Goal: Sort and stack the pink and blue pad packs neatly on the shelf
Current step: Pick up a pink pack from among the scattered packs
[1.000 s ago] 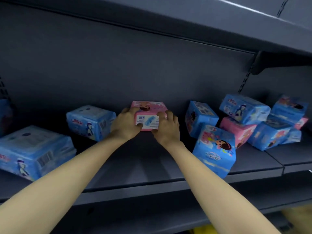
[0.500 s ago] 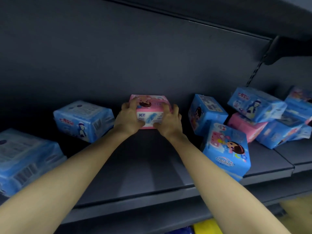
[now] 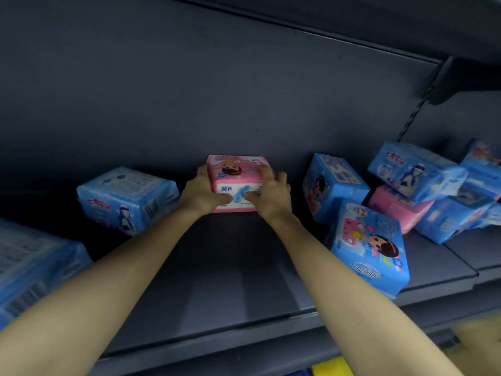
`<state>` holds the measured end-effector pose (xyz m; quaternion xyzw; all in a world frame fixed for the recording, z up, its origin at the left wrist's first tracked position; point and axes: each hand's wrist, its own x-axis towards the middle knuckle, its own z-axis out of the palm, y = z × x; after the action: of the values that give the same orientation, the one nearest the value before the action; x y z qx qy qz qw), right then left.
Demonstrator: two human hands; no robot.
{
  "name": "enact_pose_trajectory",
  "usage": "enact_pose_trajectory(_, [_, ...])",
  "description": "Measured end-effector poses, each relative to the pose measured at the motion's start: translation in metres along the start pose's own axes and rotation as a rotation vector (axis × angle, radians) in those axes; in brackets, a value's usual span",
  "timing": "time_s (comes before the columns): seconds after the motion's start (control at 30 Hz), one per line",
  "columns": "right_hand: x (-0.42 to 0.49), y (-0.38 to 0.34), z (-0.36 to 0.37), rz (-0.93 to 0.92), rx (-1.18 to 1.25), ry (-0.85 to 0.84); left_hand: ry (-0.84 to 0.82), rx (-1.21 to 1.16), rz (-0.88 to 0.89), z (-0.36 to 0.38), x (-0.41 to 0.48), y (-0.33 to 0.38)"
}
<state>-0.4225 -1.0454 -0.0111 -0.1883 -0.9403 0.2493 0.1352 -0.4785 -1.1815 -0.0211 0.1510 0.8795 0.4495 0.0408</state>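
- Pink pad pack (image 3: 236, 177): lies flat at the back of the shelf (image 3: 238, 270), near the dark back panel (image 3: 217, 90), cartoon face up, white-and-blue label side toward the camera
- Left hand (image 3: 201, 193): clasps the left end of the pink pad pack, thumb pressed on the label side, fingers curled over the top left edge
- Right hand (image 3: 272, 198): clasps the right end of the same pack, thumb on the label side close to the left thumb, fingers curled over the top right corner
- Position of pack to hands: held between the two, which cover both of its ends; whether its underside rests on the shelf cannot be told
- Blue pack, left (image 3: 127, 199): flat on the shelf just beside the left wrist, apart from the pink pad pack
- Blue pack, far left (image 3: 32, 267): at the frame edge, partly cut off and blurred
- Blue pack, upright (image 3: 334, 185): standing tilted just right of the right hand
- Blue pack, front (image 3: 371, 245): standing on end at the shelf lip, beside the right forearm
- Loose heap, right (image 3: 444, 202): a second pink pack (image 3: 398, 208) wedged under a tilted blue pack (image 3: 417, 170), more blue packs behind, unsorted
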Motion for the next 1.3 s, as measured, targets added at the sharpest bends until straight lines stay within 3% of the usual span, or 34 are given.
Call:
enact_pose_trajectory(0.23, [-0.01, -0.005, 0.003, -0.019, 0.083, 0.053, -0.039, -0.212, -0.005, -0.001, -0.009, 0.003])
enact_pose_trajectory(0.37, [-0.022, -0.006, -0.004, -0.055, 0.215, 0.151, -0.063, -0.52, -0.005, -0.011, -0.017, 0.01])
enact_pose_trajectory(0.53, [-0.038, -0.006, -0.011, -0.12, 0.385, 0.282, -0.023, -0.865, -0.163, -0.028, -0.027, 0.031])
enact_pose_trajectory(0.73, [-0.059, -0.003, -0.018, -0.151, 0.551, 0.308, -0.161, -0.837, -0.271, -0.043, -0.044, 0.042])
enact_pose_trajectory(1.07, [-0.102, -0.002, -0.031, -0.162, 0.736, 0.249, -0.236, -0.724, -0.372, -0.051, -0.081, 0.041])
enact_pose_trajectory(1.3, [-0.118, -0.005, -0.038, -0.115, 0.877, 0.173, -0.077, -0.686, -0.156, -0.065, -0.107, 0.046])
